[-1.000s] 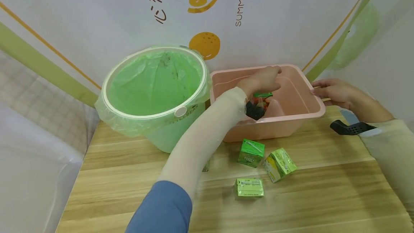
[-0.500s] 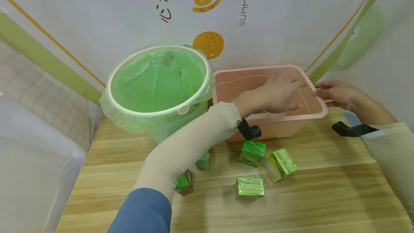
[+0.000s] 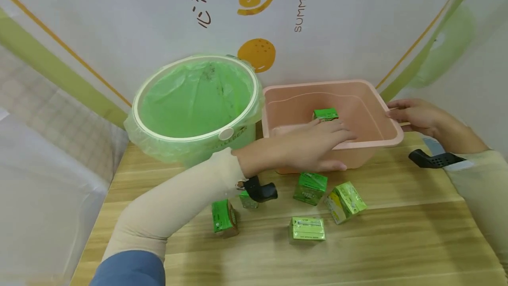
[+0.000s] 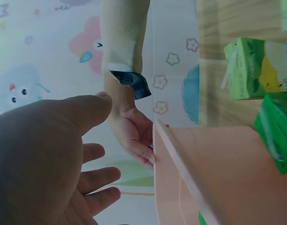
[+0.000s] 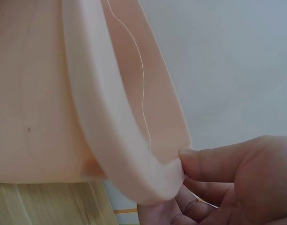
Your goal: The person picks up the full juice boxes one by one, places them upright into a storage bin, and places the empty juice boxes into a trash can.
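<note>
My left hand [image 3: 313,144] reaches over the near rim of a pink plastic basin [image 3: 369,143], fingers spread and holding nothing. In the left wrist view the left hand [image 4: 45,154] has its thumb and fingers apart beside the basin. My right hand [image 3: 416,116] pinches the basin's right rim; the right wrist view shows its thumb [image 5: 204,164] on top and fingers under the edge. Inside the basin a green drink carton [image 3: 325,114] shows behind the left fingers. Below the left hand stand a dark green carton [image 3: 310,187] and a yellow-green carton [image 3: 345,202].
A green bin [image 3: 228,132] lined with a plastic bag stands left of the basin. Nearer on the wooden table [image 3: 357,259] are a light green carton [image 3: 307,228], a green-and-brown carton [image 3: 224,217] and a green carton [image 3: 248,200] partly behind the left wrist.
My left hand has come out of the basin toward the near rim, baring the green carton inside and cartons on the table at left. The right hand stays at the rim.
</note>
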Tool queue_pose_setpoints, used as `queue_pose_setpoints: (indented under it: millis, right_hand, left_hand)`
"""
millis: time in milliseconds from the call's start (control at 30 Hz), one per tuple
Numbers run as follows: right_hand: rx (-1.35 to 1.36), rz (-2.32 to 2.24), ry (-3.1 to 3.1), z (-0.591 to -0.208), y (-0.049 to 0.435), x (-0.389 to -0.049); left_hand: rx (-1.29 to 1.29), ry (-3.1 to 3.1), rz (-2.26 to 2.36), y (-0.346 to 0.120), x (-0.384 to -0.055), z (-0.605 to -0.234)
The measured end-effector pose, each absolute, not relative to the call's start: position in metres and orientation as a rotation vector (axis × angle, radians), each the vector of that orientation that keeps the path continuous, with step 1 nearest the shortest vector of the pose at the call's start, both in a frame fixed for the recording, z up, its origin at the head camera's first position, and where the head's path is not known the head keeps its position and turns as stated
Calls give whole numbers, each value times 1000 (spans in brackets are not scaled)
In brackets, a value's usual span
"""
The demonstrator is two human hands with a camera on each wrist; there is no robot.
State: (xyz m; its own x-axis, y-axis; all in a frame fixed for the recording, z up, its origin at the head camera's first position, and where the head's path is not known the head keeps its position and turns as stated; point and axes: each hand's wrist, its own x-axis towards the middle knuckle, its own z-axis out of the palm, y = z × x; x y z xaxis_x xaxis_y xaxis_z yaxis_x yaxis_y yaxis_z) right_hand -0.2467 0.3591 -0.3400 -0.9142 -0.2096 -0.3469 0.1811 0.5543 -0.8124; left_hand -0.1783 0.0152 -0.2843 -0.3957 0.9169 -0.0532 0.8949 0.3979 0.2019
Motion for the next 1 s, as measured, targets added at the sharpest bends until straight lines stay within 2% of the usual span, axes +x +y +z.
queue_pose_setpoints:
  millis: [133,600,1000]
  right_hand:
    - [-22,-1329,2385,-340,357,-247]
    - [-8,-1346,2385,-341,354,-246]
    - [4,-1339,2403,-341,357,-245]
  left_hand:
    - [1640,2434,356,-13,-169,-288]
    - [1352,2325,775,-128,-124,-305]
    - [1281,2320,922,-191,-99,-326]
